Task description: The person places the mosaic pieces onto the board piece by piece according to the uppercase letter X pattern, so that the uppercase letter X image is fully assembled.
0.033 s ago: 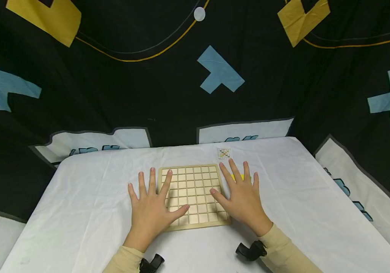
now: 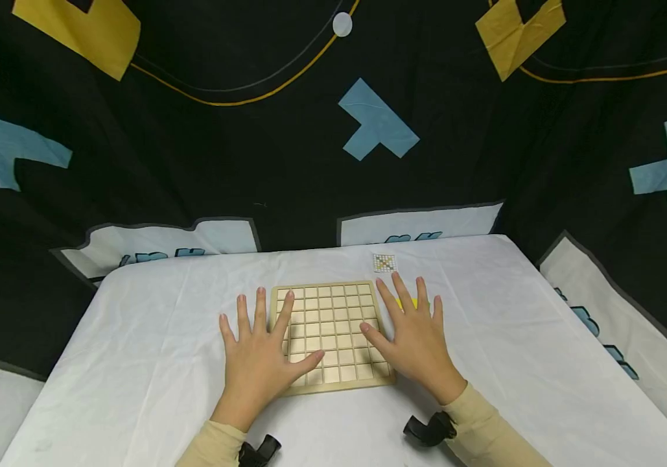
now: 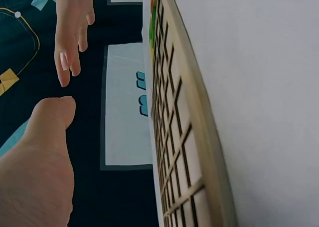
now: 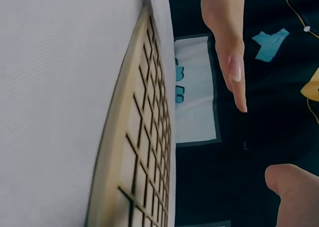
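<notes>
A pale wooden grid board [image 2: 333, 334] with square cells lies flat on the white cloth. My left hand [image 2: 256, 363] hovers above its left edge, fingers spread. Over the right edge is my right hand [image 2: 417, 344], also with spread fingers; both hands hold nothing. In the wrist views a gap shows between the hands and the board [image 3: 199, 102]. Partly hidden under the right fingers is something yellow [image 2: 407, 303]. At the board's far end, the left wrist view shows a green piece [image 3: 152, 30] with bits of red and yellow, too small to identify.
Behind the board lies a small card [image 2: 385, 263] with a coloured grid pattern. White cloth [image 2: 543, 389] covers the table. A black curtain [image 2: 286, 175] with yellow and blue shapes hangs behind. Black wrist mounts [image 2: 429, 429] sit on both forearms.
</notes>
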The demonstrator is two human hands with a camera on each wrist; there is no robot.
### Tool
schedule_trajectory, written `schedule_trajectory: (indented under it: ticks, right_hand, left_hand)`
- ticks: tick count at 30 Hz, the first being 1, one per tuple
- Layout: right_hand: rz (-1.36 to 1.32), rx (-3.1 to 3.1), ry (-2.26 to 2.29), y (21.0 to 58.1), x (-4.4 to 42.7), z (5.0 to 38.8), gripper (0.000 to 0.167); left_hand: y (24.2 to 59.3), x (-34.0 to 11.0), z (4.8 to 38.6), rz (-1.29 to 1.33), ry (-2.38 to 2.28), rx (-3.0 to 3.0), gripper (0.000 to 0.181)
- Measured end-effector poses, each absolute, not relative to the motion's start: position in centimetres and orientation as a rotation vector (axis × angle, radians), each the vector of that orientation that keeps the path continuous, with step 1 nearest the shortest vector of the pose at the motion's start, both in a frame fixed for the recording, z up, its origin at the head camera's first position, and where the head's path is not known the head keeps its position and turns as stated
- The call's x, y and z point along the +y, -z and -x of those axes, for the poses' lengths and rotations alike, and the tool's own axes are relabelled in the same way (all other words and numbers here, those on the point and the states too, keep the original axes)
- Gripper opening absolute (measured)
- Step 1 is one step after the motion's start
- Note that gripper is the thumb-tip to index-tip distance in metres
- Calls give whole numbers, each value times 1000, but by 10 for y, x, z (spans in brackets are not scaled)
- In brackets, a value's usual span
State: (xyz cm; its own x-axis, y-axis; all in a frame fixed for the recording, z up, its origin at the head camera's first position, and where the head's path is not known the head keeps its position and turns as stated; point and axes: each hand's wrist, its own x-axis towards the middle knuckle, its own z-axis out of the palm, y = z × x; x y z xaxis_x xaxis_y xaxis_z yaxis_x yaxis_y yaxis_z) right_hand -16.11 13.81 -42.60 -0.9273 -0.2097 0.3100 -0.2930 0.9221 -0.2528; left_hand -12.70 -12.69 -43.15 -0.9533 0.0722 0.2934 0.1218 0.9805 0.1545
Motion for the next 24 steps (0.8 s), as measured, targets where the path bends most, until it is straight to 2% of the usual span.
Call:
schedule_trajectory:
  ticks: [13,24]
  right_hand:
    - [-365,-2824,-502,438,162,174,76]
    - [-234,-2954,-540,448,197,212,54]
  left_hand:
    - [442,-135,119,136,306,-2871,121]
    - [460,-143,107,155,469,-2970,132]
